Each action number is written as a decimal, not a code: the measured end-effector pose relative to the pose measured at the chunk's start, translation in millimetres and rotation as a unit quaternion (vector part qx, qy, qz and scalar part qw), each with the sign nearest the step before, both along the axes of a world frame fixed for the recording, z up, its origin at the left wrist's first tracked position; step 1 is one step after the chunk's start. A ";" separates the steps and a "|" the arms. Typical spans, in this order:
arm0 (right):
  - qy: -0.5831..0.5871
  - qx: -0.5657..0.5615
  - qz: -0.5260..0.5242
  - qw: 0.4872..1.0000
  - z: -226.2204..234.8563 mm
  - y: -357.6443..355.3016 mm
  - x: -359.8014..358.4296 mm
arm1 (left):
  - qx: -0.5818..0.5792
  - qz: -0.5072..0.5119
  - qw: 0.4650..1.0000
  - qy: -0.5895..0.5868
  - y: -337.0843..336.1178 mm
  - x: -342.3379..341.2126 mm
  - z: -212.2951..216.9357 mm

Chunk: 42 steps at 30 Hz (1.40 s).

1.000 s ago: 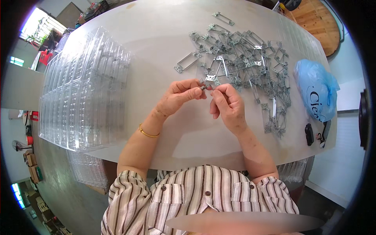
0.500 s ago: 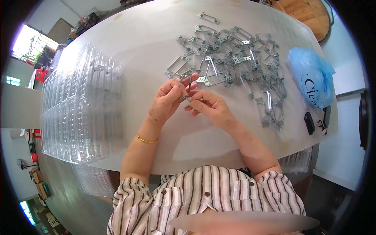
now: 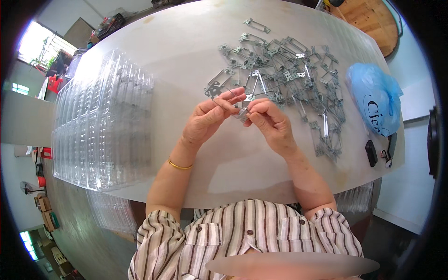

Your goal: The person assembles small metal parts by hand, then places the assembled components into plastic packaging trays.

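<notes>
Both my hands are raised over the table, together on one grey metal bracket frame (image 3: 242, 114), which has thin rods and perforated end plates. My left hand (image 3: 205, 122), with a gold bangle on its wrist, has thumb and fingers closed around the rods. My right hand (image 3: 275, 127) pinches the near end plate between thumb and fingertips. A dark plate beyond the left fingers seems to be its other end, though it overlaps the pile in view. Just past my hands lies a tangled pile of similar bracket frames (image 3: 298, 74).
Stacked clear plastic trays (image 3: 100, 126) stand at the table's left. At the right lie a blue plastic bag (image 3: 373, 95) and a small black object (image 3: 371, 153). One loose bracket frame (image 3: 257, 25) sits at the far side of the white table (image 3: 186, 56).
My right hand has shifted right and turned more upright, fingertips now on the near end plate. The held bracket frame has tilted, its far end leaning left. The whole view has shifted slightly.
</notes>
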State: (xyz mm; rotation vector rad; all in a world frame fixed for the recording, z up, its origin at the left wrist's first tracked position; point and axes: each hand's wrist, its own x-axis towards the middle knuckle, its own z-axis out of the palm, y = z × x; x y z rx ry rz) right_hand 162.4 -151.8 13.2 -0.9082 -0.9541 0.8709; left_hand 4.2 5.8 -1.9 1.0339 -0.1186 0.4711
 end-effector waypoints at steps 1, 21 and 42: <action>-0.049 0.009 -0.011 0.999 1.2 0.1 3.0 | -0.019 -0.015 1.000 0.002 0.1 -0.9 0.4; -0.390 0.046 -0.046 0.918 18.7 -2.5 20.6 | 0.051 -0.043 0.972 0.227 10.7 -13.1 11.4; -0.305 -0.094 -0.149 0.936 5.3 -2.5 9.3 | -0.032 0.008 0.981 0.192 10.1 -7.1 3.2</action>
